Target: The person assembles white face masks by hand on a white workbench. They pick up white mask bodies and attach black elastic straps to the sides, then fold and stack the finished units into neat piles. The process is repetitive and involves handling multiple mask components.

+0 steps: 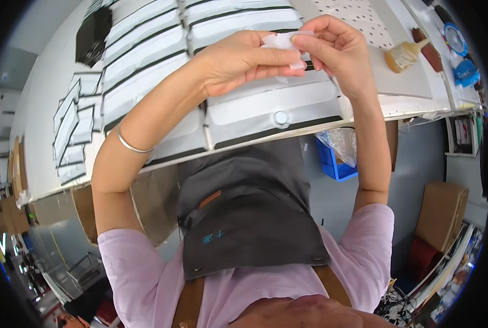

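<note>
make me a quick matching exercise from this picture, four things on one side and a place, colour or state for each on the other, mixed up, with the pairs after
1. thin white piece
2. squeeze bottle
3. bin
4. bangle

A. blue
B. around the left forearm
C. amber
D. held by left hand and right hand

Pairs: 1-D, 2-C, 3-A, 4-B

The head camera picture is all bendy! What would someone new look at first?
Probably the left hand and right hand at the top, pinching a small white piece between them. Next come the rows of pale flat pieces with dark edges, spread on the table below and around the hands. The yellowish bottle leaning at upper right stands out too.
</note>
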`<control>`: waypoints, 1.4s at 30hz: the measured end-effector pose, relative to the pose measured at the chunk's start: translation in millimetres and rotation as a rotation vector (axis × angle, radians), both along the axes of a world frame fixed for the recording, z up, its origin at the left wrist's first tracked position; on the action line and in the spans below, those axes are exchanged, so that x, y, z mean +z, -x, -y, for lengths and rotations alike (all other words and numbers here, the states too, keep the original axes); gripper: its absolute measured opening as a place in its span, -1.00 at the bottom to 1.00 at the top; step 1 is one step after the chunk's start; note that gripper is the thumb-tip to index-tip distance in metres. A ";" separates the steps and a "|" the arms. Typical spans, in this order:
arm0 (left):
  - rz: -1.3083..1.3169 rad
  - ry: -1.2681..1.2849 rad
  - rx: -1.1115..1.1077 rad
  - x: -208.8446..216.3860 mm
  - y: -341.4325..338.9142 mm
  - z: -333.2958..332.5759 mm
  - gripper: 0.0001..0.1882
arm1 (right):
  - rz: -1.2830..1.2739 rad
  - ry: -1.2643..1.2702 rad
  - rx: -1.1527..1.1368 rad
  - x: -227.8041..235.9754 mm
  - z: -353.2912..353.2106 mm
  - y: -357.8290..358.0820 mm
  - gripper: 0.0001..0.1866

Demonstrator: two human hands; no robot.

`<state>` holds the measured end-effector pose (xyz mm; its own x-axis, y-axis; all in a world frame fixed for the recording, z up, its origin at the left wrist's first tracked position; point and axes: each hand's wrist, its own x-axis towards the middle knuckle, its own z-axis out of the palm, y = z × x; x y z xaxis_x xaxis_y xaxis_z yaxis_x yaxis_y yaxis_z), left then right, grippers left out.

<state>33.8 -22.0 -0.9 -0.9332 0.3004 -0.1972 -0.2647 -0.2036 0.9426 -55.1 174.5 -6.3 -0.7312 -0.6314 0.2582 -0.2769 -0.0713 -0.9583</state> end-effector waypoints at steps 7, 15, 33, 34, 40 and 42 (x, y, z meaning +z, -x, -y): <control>-0.063 0.268 0.275 22.2 -135.3 58.1 -0.74 | -0.039 -0.104 0.225 13.1 48.3 -45.9 -0.96; -0.054 0.529 0.212 -14.6 -243.9 41.3 -0.69 | -0.050 -0.542 0.654 -20.8 71.0 -74.1 -0.82; -0.124 0.679 0.244 -51.7 -215.3 21.7 -0.27 | -0.097 -0.632 0.648 -25.0 98.1 -69.6 -0.86; -0.126 0.670 0.248 -52.5 -214.7 21.8 -0.27 | -0.089 -0.634 0.647 -24.7 97.7 -69.1 -0.86; -0.156 0.659 0.250 -54.6 -212.8 20.1 -0.28 | -0.061 -0.607 0.647 -26.7 98.0 -67.4 -0.78; -0.164 0.649 0.229 -55.5 -211.1 18.4 -0.29 | -0.054 -0.609 0.644 -26.3 98.6 -68.5 -0.78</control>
<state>245.0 -40.4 -56.4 -0.9919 -0.0370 -0.1213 -0.1262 0.3791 0.9167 13.4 75.9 -32.6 -0.1830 -0.9551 -0.2331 -0.4047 0.2892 -0.8675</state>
